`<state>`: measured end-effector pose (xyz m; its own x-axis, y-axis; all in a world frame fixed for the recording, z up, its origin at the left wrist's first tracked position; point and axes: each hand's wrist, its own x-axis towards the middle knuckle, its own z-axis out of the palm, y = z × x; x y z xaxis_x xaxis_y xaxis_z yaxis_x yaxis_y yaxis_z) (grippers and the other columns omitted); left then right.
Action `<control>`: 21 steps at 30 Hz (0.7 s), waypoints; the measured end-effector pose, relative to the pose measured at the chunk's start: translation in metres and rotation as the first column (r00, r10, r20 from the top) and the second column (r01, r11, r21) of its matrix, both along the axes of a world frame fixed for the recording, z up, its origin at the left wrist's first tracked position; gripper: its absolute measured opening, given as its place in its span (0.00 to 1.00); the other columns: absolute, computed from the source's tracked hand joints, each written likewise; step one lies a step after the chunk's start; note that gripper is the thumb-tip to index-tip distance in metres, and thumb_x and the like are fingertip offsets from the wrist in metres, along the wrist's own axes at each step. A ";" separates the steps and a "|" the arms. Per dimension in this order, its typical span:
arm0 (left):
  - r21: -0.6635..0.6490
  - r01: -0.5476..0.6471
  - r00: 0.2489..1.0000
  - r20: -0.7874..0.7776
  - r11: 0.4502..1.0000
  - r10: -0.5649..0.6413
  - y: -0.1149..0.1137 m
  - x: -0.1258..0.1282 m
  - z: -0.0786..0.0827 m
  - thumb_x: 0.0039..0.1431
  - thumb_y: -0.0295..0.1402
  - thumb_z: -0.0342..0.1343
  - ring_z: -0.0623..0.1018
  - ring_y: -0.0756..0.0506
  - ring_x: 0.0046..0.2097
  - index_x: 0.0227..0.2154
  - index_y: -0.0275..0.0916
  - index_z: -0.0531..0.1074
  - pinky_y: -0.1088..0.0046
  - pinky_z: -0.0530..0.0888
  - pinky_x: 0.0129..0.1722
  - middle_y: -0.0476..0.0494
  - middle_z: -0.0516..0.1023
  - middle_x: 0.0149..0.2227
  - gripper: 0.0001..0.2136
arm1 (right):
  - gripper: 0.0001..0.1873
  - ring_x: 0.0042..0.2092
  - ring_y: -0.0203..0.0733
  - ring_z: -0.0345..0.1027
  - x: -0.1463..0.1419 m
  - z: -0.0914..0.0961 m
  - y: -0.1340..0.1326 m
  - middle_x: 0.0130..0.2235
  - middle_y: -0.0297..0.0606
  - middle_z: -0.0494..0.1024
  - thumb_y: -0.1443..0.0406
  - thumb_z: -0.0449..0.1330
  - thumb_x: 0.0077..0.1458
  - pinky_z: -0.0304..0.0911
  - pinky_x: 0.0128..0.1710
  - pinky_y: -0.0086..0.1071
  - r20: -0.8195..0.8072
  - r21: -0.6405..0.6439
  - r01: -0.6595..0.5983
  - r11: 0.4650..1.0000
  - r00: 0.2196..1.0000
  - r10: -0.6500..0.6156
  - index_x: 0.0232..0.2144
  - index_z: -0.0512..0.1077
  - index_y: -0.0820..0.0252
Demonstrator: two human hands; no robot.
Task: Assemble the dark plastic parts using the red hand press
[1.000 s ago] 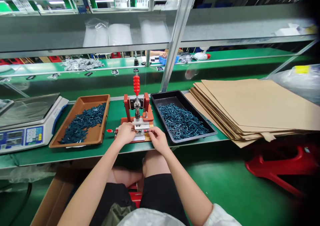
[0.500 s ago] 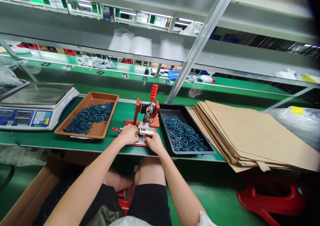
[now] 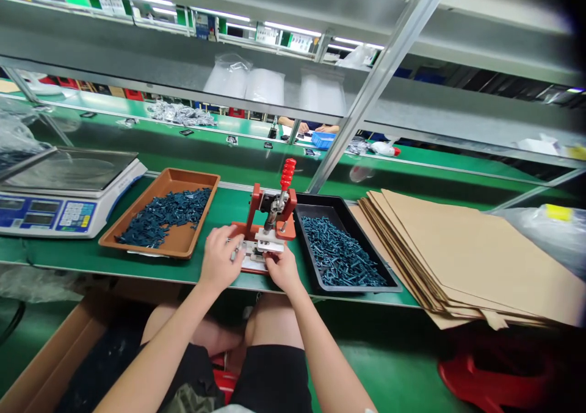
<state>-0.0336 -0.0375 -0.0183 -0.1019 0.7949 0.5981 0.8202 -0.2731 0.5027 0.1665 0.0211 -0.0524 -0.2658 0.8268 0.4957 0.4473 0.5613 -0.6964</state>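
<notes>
A small hand press (image 3: 255, 218) with orange-red brackets, an upright red lever grip (image 3: 288, 174) and a white pressing block (image 3: 270, 240) stands on the bench before me. My left hand (image 3: 221, 259) is curled over the left side of its base, thumb and fingers around the metal side clamp, whose red tip is hidden. Below the white block, my right hand (image 3: 282, 269) has its thumb and fingertips closed at the base's front right. Whatever they grip there is too small and covered to make out. Neither hand touches the red lever grip.
Left of the press lies a brown tray (image 3: 184, 249) of flat dark-blue parts, beside a weighing scale (image 3: 68, 208). On the right are a black tray (image 3: 339, 202) of slim dark-blue parts and stacked cardboard sheets (image 3: 476, 248). Another person's hands (image 3: 304, 127) are at the far bench.
My left hand has drawn back leftward from the middle of the press base to its side clamp, covering the red tip. My right hand stays at the base. The view has shifted slightly.
</notes>
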 end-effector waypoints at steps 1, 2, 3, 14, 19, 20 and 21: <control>0.061 -0.113 0.987 0.122 0.992 0.105 -0.001 -0.007 -0.003 0.58 0.36 0.58 0.67 0.35 0.64 0.51 0.41 0.74 0.47 0.58 0.67 0.35 0.70 0.61 0.17 | 0.12 0.45 0.48 0.74 0.000 0.000 0.000 0.44 0.43 0.80 0.67 0.57 0.55 0.70 0.48 0.40 0.001 0.002 -0.003 1.000 1.000 0.003 0.39 0.80 0.57; 0.072 -0.202 0.946 0.273 0.977 0.176 0.002 -0.013 -0.006 0.59 0.38 0.58 0.67 0.35 0.64 0.53 0.40 0.71 0.48 0.60 0.66 0.33 0.69 0.61 0.20 | 0.12 0.45 0.48 0.74 0.000 0.001 0.000 0.44 0.43 0.80 0.67 0.57 0.55 0.70 0.48 0.40 0.002 0.005 -0.007 1.000 1.000 0.007 0.38 0.80 0.57; 0.036 -0.245 0.877 0.434 0.969 0.206 0.006 -0.017 -0.007 0.60 0.41 0.57 0.68 0.36 0.63 0.55 0.39 0.68 0.50 0.63 0.65 0.32 0.69 0.61 0.22 | 0.12 0.44 0.48 0.74 0.000 0.001 0.000 0.43 0.43 0.80 0.67 0.57 0.55 0.70 0.47 0.40 0.001 0.007 -0.010 1.000 1.000 0.010 0.38 0.79 0.58; -0.331 0.072 0.982 -0.142 0.941 -0.124 0.025 0.009 0.008 0.63 0.51 0.48 0.65 0.32 0.66 0.66 0.31 0.55 0.46 0.57 0.67 0.27 0.67 0.64 0.35 | 0.14 0.43 0.46 0.75 0.007 0.003 0.006 0.43 0.42 0.81 0.64 0.57 0.54 0.70 0.48 0.39 -0.106 -0.227 -0.024 0.974 0.994 0.000 0.41 0.77 0.60; -0.407 0.140 0.982 -0.062 0.903 -0.181 0.026 -0.003 0.006 0.67 0.49 0.42 0.66 0.34 0.66 0.67 0.32 0.54 0.46 0.58 0.66 0.27 0.67 0.64 0.32 | 0.16 0.48 0.50 0.76 0.010 0.007 0.017 0.45 0.44 0.83 0.63 0.59 0.52 0.68 0.52 0.42 -0.196 -0.425 -0.195 0.884 0.973 0.121 0.43 0.77 0.62; -0.388 0.140 0.989 0.011 0.911 -0.147 0.029 -0.004 0.007 0.68 0.48 0.41 0.66 0.35 0.66 0.66 0.32 0.55 0.46 0.59 0.66 0.27 0.66 0.64 0.31 | 0.16 0.48 0.51 0.76 0.011 0.008 0.018 0.46 0.44 0.83 0.63 0.59 0.52 0.69 0.52 0.42 -0.215 -0.444 -0.231 0.866 0.965 0.148 0.42 0.78 0.62; -0.343 0.122 0.991 0.094 0.931 -0.095 0.034 -0.005 0.010 0.68 0.47 0.39 0.66 0.35 0.66 0.65 0.32 0.57 0.47 0.60 0.66 0.26 0.66 0.64 0.30 | 0.16 0.47 0.51 0.76 0.011 0.009 0.019 0.45 0.44 0.83 0.62 0.60 0.52 0.69 0.51 0.42 -0.228 -0.458 -0.249 0.853 0.961 0.158 0.42 0.78 0.62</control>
